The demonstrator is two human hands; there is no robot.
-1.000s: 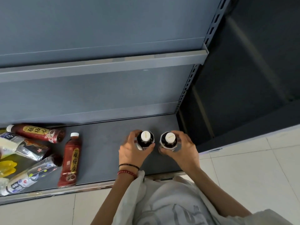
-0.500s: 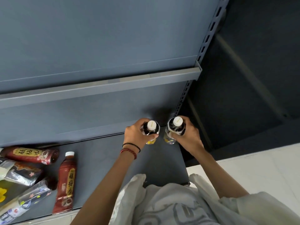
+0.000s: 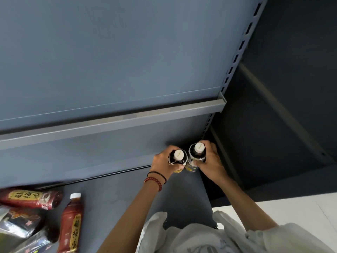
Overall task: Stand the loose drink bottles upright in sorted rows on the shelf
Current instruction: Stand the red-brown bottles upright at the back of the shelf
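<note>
Here, seen from above: two dark drink bottles w/ white caps, upright, side by side & touching, at the back right corner of the bottom shelf [image 3: 118, 198]. The left hand [image 3: 162, 163] curls its fingers round the left bottle [image 3: 178, 155]; the right hand [image 3: 212, 162] grips the right bottle [image 3: 199, 147] the same way. Cap print is too small to read. Each label shows a bit of yellow low down. The hands hide whether the bases sit on the shelf.

At far left, loose bottles lie on their sides. One red bottle [image 3: 31, 199] lies along the back wall, and a second red bottle [image 3: 72, 221], white cap, points toward the back. Both carry yellow labels w/ dark Chinese characters. Clear bottles [image 3: 20, 222] w/ starry wrap are piled beside them; their text is unreadable.

Bare grey shelf runs between that pile & the hands. Right of the pair, the slotted post [image 3: 235, 59] marks the shelf's end, and pale floor [image 3: 291, 212] lies beyond. The upper shelf edge [image 3: 109, 123] overhangs further back. The left wrist has black & red bead bracelets [image 3: 155, 179].
</note>
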